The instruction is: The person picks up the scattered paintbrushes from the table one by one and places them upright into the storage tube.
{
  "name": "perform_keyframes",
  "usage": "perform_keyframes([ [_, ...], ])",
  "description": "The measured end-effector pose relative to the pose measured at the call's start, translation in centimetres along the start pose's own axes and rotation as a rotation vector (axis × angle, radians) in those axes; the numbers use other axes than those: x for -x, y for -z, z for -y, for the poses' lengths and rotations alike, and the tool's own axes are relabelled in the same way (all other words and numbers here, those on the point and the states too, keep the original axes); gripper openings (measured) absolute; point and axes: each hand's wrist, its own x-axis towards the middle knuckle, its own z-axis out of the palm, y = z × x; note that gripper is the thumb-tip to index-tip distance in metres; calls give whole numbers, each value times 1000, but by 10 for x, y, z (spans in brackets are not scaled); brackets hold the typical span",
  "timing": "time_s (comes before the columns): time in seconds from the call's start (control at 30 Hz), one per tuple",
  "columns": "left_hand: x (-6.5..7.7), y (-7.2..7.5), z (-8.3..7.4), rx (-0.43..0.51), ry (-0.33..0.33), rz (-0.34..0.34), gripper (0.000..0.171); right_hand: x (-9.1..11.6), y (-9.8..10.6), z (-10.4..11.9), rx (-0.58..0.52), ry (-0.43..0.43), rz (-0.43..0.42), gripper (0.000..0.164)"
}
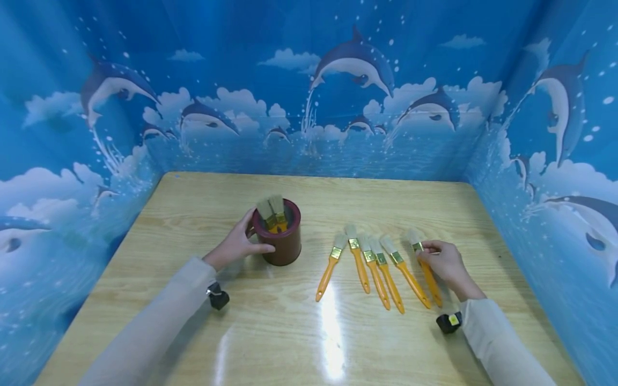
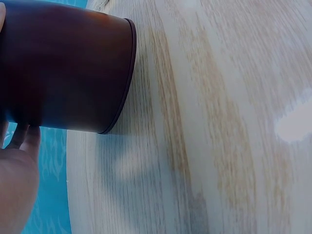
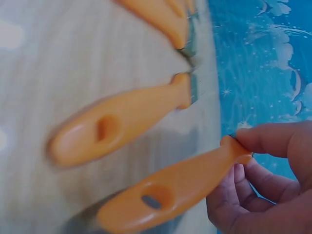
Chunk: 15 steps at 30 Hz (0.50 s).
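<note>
My left hand grips a dark red-brown cup from its left side, thumb across the front. Two paintbrushes stand in the cup, bristles up. In the left wrist view the cup's smooth wall fills the upper left. On the right, my right hand pinches a paintbrush near its metal band. That brush's orange handle shows a hole at its end in the right wrist view, with a shadow beneath it. Left of it, several like paintbrushes lie side by side, bristles away from me.
The wooden table has its far edge against a blue dolphin-print curtain, which also rises at both sides. The leftmost loose paintbrush lies angled, between the cup and the other brushes.
</note>
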Motion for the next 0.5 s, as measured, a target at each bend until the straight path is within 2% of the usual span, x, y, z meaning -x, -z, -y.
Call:
perform_keyframes([
  [0.1, 0, 0, 0, -1, -2, -1, 113, -4, 1, 7, -37, -15, -40, 43],
  [0.2, 0, 0, 0, 0, -5, 0, 113, -7, 1, 16, -79, -28, -45, 45],
  [0.5, -1, 0, 1, 3, -9, 1, 113, -13, -5, 51, -270, -9, 28, 50],
])
